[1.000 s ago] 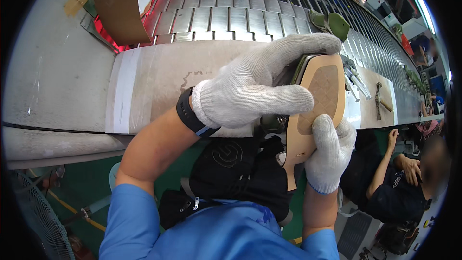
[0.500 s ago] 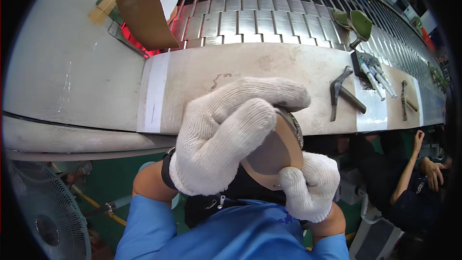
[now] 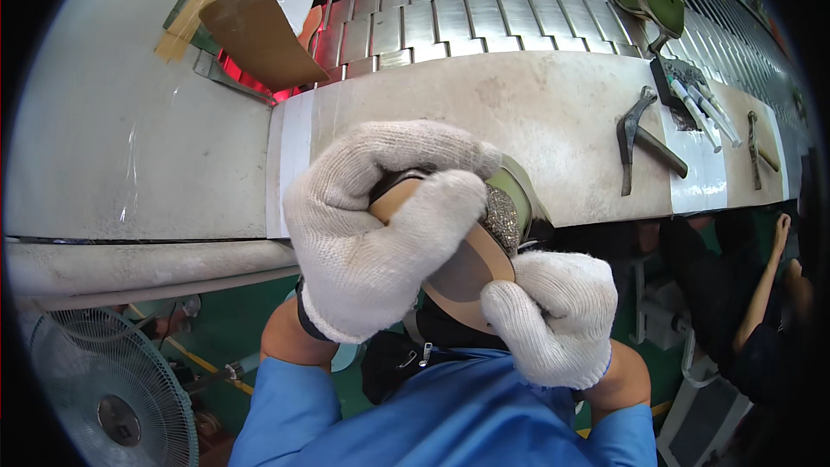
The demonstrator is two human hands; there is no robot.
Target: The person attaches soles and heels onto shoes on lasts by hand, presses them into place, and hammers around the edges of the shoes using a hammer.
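Note:
A shoe is held sole-up between my two gloved hands, above the near edge of the worktable. Its tan and grey sole (image 3: 467,277) faces me; a glittery dark band (image 3: 501,218) and a pale green part (image 3: 516,186) show on its far side. My left hand (image 3: 363,233), in a white knit glove, is closed around the shoe, thumb lying across the sole and fingers curled over the far side. Gloved the same way, my right hand (image 3: 558,316) pinches the shoe's near right edge. The fingertips' grip underneath is hidden.
A hammer-like tool (image 3: 644,138) lies right on the worktable (image 3: 588,104), near a black box with several white pens (image 3: 705,112). Beyond runs a slatted metal conveyor (image 3: 484,17) bearing a green shoe (image 3: 661,4). Brown board (image 3: 259,35), back left; fan (image 3: 117,415), lower left; another person (image 3: 761,311), right.
The shoe has turned in my hands, so its glittery band and green part now show more. My left hand has shifted slightly left along it; the right still pinches its edge.

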